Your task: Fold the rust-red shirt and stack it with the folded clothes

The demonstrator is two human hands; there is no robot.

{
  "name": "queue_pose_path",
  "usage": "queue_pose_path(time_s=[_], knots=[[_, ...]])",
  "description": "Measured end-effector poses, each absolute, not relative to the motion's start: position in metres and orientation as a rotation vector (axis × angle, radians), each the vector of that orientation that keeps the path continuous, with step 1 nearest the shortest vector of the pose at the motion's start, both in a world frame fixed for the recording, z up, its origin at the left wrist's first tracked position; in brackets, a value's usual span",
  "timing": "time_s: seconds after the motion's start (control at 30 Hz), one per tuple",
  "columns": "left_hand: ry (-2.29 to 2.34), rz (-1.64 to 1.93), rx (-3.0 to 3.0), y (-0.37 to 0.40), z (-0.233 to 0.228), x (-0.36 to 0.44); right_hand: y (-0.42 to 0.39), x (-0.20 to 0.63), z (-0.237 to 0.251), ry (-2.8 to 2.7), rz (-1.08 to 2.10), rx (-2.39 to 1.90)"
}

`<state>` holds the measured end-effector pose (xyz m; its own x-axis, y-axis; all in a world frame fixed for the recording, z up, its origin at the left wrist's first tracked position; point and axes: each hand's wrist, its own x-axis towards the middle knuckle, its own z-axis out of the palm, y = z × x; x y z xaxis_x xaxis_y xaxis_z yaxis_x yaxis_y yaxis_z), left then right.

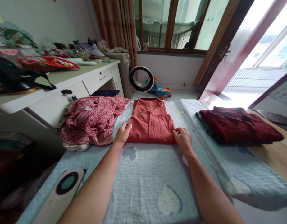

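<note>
A coral-red buttoned shirt lies partly folded in front of me, with its lower part turned up over the rest and its buttons in the middle. At its left edge, my left hand grips the cloth, thumb on top and the other fingers mostly hidden. The opposite edge is pinched by my right hand, fingers curled. Under the shirt spreads a pale blue quilted cover with heart shapes.
A crumpled red-and-white patterned garment lies left of the shirt. Folded dark red clothes are stacked at right. A phone rests near my left forearm. Beyond stand a cluttered desk and a washing machine with its round door open.
</note>
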<state>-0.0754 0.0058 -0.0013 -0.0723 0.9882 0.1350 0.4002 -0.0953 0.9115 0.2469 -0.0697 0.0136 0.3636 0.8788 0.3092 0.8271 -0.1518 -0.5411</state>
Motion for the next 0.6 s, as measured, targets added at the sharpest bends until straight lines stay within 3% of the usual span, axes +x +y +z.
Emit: queue_pose_path(time_s=[0.17, 0.43, 0.6], knots=[[1.495, 1.167, 1.635, 0.001, 0.003, -0.069, -0.069, 0.237, 0.012, -1.428, 0.172, -1.964], [1.914, 1.133, 1.765, -0.015, 0.019, -0.060, -0.068, 0.241, 0.008, -1.293, 0.446, -1.758], [1.973, 0.973, 1.724, -0.013, 0.020, -0.063, -0.067, 0.243, 0.007, -1.400, 0.248, -1.887]])
